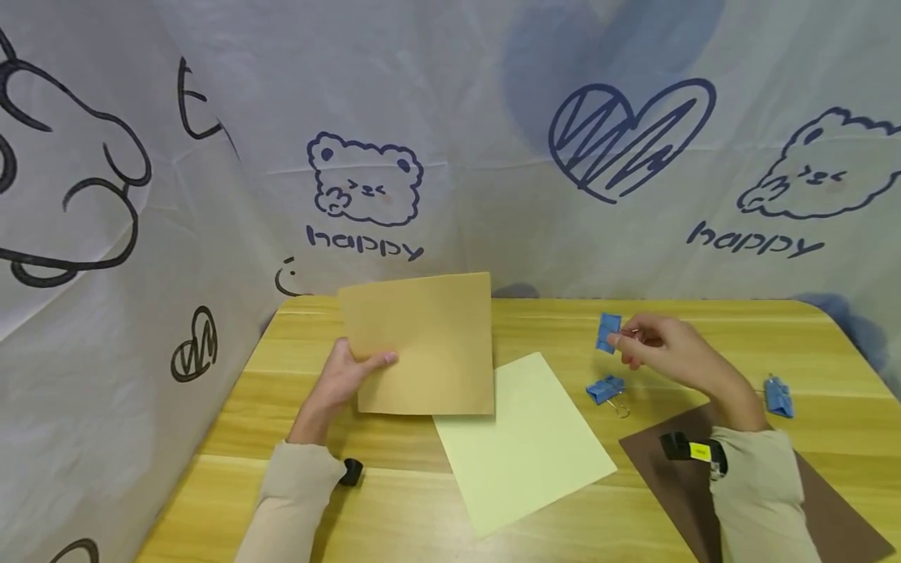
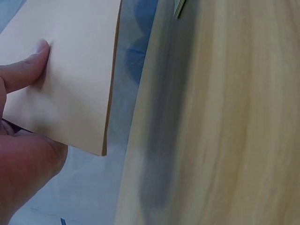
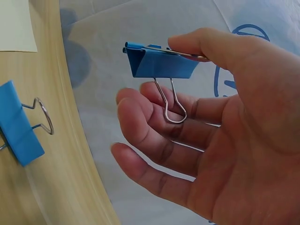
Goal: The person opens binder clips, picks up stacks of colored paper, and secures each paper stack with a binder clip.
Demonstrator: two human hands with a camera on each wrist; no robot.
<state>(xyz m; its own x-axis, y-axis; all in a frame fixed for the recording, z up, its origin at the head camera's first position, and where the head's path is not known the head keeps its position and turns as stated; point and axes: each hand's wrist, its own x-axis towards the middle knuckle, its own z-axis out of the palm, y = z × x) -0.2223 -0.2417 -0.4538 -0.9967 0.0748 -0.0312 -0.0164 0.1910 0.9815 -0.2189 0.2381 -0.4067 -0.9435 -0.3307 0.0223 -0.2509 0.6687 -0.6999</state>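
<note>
My left hand (image 1: 345,374) grips a tan stack of paper (image 1: 425,344) by its left side, thumb flat on the front and the other fingers behind. The stack is tilted up off the table, and its thin edge shows in the left wrist view. In my right hand (image 1: 665,348) is a blue binder clip (image 3: 164,63), held between thumb and fingers by its wire handles. One handle lies under the thumb; the other hangs toward the curled fingers. Just below this hand, a second blue binder clip (image 1: 605,389) lies on the table.
A pale yellow sheet (image 1: 524,453) lies on the wooden table (image 1: 394,485), partly under the raised stack. Dark brown paper (image 1: 676,446) sits beneath the right forearm. Another blue binder clip (image 1: 778,396) rests at the right. A printed cloth (image 1: 486,195) hangs behind the table.
</note>
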